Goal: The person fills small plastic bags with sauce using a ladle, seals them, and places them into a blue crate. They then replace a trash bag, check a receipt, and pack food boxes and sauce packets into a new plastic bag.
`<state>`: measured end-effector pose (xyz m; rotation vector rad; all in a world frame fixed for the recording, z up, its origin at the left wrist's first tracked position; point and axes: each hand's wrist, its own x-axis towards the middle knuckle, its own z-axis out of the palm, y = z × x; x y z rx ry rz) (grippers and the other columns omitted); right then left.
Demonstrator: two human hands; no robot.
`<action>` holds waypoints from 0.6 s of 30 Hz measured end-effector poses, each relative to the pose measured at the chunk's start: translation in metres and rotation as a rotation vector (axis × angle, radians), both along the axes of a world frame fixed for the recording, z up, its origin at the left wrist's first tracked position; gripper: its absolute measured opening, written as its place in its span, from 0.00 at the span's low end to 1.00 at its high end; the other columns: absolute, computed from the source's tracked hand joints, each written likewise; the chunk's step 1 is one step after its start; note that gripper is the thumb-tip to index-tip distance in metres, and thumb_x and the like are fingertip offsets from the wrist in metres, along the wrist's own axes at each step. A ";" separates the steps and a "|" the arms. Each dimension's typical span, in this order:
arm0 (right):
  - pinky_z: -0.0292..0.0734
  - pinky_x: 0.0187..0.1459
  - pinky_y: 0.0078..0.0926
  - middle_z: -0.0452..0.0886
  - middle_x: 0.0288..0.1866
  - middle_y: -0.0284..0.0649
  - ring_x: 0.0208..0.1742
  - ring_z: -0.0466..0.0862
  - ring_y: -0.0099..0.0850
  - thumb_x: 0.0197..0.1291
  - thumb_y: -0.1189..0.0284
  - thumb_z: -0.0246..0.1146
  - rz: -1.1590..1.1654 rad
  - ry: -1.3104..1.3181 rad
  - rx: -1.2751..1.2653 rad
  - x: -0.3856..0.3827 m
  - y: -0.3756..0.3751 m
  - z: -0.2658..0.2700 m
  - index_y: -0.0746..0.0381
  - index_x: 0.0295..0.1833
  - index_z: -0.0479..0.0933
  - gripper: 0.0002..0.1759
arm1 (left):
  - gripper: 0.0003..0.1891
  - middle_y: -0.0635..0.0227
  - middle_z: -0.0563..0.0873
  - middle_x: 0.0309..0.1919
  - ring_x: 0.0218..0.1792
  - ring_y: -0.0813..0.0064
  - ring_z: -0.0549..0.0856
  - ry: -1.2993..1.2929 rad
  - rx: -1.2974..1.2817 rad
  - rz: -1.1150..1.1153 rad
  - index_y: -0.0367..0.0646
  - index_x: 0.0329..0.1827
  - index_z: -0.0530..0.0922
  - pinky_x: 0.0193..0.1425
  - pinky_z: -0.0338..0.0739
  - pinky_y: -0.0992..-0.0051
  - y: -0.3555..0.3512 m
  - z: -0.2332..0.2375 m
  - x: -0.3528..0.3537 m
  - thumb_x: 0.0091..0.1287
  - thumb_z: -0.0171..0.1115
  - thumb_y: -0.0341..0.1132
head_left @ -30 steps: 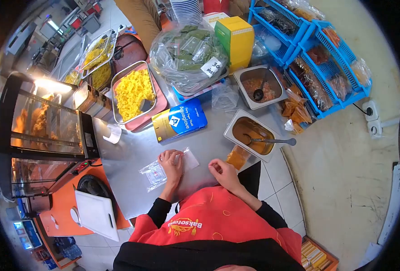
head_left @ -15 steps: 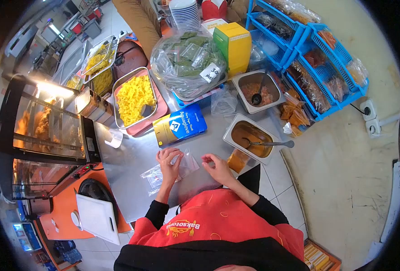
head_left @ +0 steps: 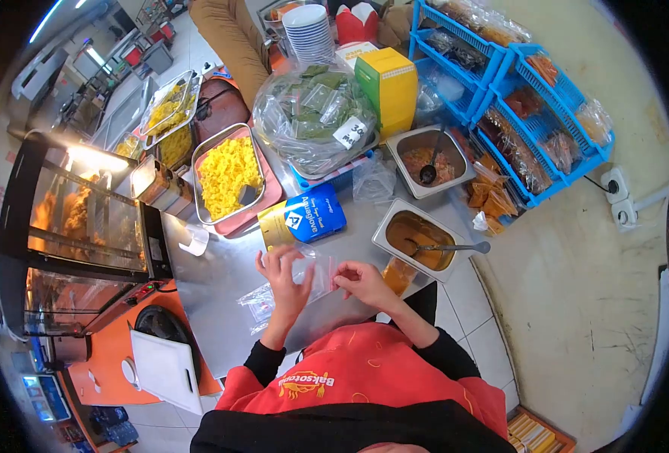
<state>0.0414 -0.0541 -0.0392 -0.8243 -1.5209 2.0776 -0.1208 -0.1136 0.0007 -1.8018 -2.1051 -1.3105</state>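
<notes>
Where my hands nearly meet: there's a clear zip bag [head_left: 322, 282], at twelve o'clock from my red apron [head_left: 391, 355].
Right hand [head_left: 361, 284]: thumb and finger pinching the pink-edged side, at the bag's three o'clock.
Left hand [head_left: 283, 276]: fingers spread, blurred, at nine o'clock; can't tell whether they touch the film.
Film: nearly weightless, I'd say, limp, slick, liable to cling to itself.
Pink edge: likely the stiffest part, so best held there.
Eight o'clock: more clear plastic [head_left: 257, 303], flat on the steel counter [head_left: 219, 275].
</notes>
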 end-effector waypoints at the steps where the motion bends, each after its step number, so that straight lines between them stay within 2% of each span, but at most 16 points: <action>1: 0.77 0.29 0.20 0.81 0.32 0.33 0.33 0.80 0.19 0.62 0.71 0.60 -0.004 -0.038 0.071 0.002 -0.001 0.008 0.66 0.40 0.76 0.08 | 0.05 0.71 0.78 0.33 0.44 0.69 0.77 0.044 -0.009 -0.038 0.46 0.26 0.76 0.62 0.53 0.57 -0.005 0.004 0.004 0.52 0.66 0.30; 2: 0.77 0.28 0.20 0.81 0.31 0.34 0.32 0.80 0.20 0.62 0.71 0.60 -0.002 -0.072 0.145 0.004 -0.001 0.015 0.66 0.39 0.76 0.08 | 0.05 0.71 0.78 0.31 0.42 0.69 0.77 0.090 -0.017 -0.068 0.46 0.25 0.75 0.61 0.54 0.56 -0.007 0.009 0.007 0.53 0.65 0.31; 5: 0.78 0.28 0.22 0.80 0.29 0.38 0.31 0.80 0.20 0.61 0.71 0.59 -0.028 -0.126 0.307 0.006 -0.004 0.032 0.67 0.39 0.74 0.09 | 0.05 0.70 0.77 0.25 0.34 0.68 0.78 0.121 -0.250 -0.326 0.46 0.25 0.75 0.53 0.62 0.61 -0.005 0.024 0.018 0.56 0.62 0.33; 8: 0.78 0.29 0.23 0.80 0.29 0.38 0.30 0.81 0.21 0.60 0.72 0.59 -0.053 -0.138 0.383 0.010 -0.004 0.043 0.67 0.39 0.74 0.08 | 0.06 0.67 0.76 0.22 0.28 0.66 0.78 -0.171 -0.360 -0.432 0.43 0.25 0.74 0.46 0.66 0.66 0.000 0.010 0.017 0.59 0.58 0.32; 9: 0.77 0.29 0.23 0.80 0.29 0.38 0.30 0.81 0.21 0.60 0.72 0.59 -0.052 -0.135 0.368 0.012 -0.003 0.046 0.67 0.38 0.74 0.08 | 0.06 0.63 0.77 0.22 0.26 0.64 0.78 -0.131 -0.307 -0.454 0.40 0.26 0.75 0.38 0.69 0.70 0.002 0.016 0.018 0.59 0.58 0.31; 12: 0.77 0.30 0.25 0.81 0.29 0.39 0.30 0.81 0.25 0.60 0.72 0.58 -0.035 -0.142 0.320 0.019 -0.003 0.045 0.67 0.38 0.74 0.08 | 0.05 0.60 0.78 0.23 0.24 0.62 0.78 -0.496 -0.422 -0.479 0.39 0.29 0.75 0.32 0.70 0.68 0.000 0.017 0.021 0.59 0.59 0.31; 14: 0.77 0.30 0.29 0.81 0.29 0.41 0.30 0.83 0.30 0.60 0.72 0.57 0.006 -0.153 0.296 0.022 0.000 0.032 0.67 0.38 0.73 0.08 | 0.05 0.58 0.78 0.22 0.23 0.61 0.78 -0.404 -0.367 -0.511 0.38 0.30 0.76 0.28 0.70 0.68 0.002 0.012 0.022 0.59 0.58 0.31; 17: 0.76 0.32 0.37 0.80 0.31 0.46 0.32 0.82 0.42 0.58 0.72 0.57 -0.062 -0.352 0.946 0.021 -0.004 0.058 0.66 0.39 0.72 0.08 | 0.05 0.56 0.79 0.23 0.23 0.58 0.79 -0.326 -0.379 -0.483 0.38 0.31 0.77 0.27 0.71 0.66 0.003 0.018 0.025 0.60 0.57 0.31; 18: 0.75 0.32 0.38 0.79 0.30 0.48 0.32 0.82 0.44 0.56 0.72 0.57 -0.048 -0.342 0.945 0.022 -0.003 0.062 0.65 0.37 0.71 0.07 | 0.05 0.55 0.79 0.23 0.23 0.57 0.79 -0.310 -0.400 -0.459 0.38 0.31 0.77 0.27 0.72 0.65 0.004 0.020 0.026 0.60 0.57 0.31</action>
